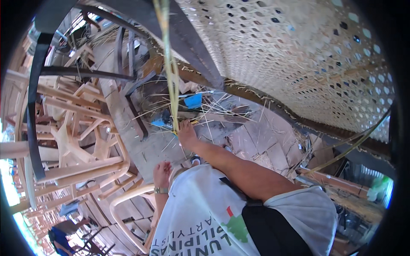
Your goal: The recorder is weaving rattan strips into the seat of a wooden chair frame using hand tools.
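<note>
Long pale yellow-green cane strands [171,68] run down from the top of the view to my right hand [186,133], whose fingers are closed around them. Close to these fingers lies a small yellow object that I cannot make out. My left hand [161,174], with a band at its wrist, hangs near my body; its fingers are loosely curled and apart, with nothing visible in them. Above and to the right spreads a woven cane panel [282,59] with open holes, set along a dark curved wooden frame [341,132]. Both hands are apart from the panel.
Unfinished wooden chair frames [81,128] are piled at the left, behind a dark frame leg [36,102]. Cane scraps and a blue piece [193,101] litter the floor [252,141]. Loose strands [341,153] hang at the right. Another person [62,234] is at the lower left.
</note>
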A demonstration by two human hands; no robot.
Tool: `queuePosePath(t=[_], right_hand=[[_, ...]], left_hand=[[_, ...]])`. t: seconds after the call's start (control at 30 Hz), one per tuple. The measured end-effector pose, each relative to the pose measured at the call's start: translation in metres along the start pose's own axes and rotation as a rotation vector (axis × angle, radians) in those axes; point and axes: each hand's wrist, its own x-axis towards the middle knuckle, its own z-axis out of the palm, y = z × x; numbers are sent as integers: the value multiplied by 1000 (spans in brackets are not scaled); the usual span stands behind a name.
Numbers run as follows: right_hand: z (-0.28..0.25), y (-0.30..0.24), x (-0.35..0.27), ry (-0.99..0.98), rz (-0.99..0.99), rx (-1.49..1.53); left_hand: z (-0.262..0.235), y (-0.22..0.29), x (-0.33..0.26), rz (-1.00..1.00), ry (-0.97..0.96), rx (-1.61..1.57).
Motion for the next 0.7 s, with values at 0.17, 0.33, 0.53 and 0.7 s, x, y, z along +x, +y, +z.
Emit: queuePosePath(t=[0.17, 0.33, 0.53, 0.7], right_hand=[[-98, 34, -19, -215, -193, 322], [-95, 103, -63, -107, -128, 923], [-97, 196, -195, -185, 102, 1318], [-150, 255, -243, 31, 250, 1286]], left_hand=[[-51, -18, 7, 58, -6, 162], [91, 104, 59, 585, -107, 815], [243, 170, 126, 936, -329, 721], [367, 166, 154, 1097, -341, 842]])
